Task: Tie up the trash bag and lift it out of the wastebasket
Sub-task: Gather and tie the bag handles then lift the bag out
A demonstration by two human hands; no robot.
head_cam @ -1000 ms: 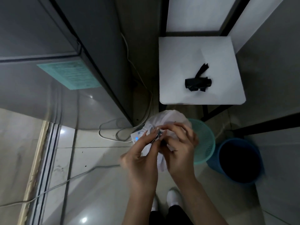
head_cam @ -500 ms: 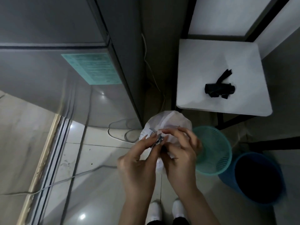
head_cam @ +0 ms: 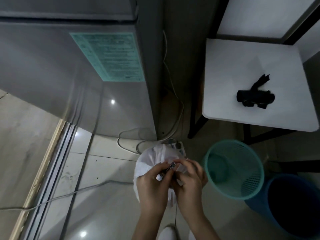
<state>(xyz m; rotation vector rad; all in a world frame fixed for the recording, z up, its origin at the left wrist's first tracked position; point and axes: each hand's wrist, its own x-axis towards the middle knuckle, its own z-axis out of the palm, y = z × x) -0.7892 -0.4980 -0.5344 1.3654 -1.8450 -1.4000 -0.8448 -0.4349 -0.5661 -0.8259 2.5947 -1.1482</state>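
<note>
Writing shows in one place only: a teal label (head_cam: 107,57) on the front of the grey appliance (head_cam: 52,70) at upper left carries rows of print, too blurred for me to read. I find no brand anywhere else.

I count two hands, both closed on one white trash bag (head_cam: 152,160). My left hand (head_cam: 153,184) and right hand (head_cam: 188,179) meet over the floor (head_cam: 107,213), fingertips pressed together and pinching the gathered neck of the bag, with a small dark, shiny bit caught between them that I cannot identify. The bag bulges round just beyond the fingers and hangs clear of any bin, just left of the teal wastebasket (head_cam: 235,170).

Bins number two: the teal mesh wastebasket, whose inside is bare of any liner, and a blue bucket (head_cam: 292,207) touching its lower right side, dark inside. One white table (head_cam: 251,80) on black legs stands above the bins, and near its right edge lies one black roll of bags (head_cam: 254,97) with a loose strip sticking up. Several pale cables (head_cam: 173,80) run down beside the appliance and coil on the floor; I cannot count them surely. Two white shoe tips (head_cam: 167,233) show at the bottom edge.
</note>
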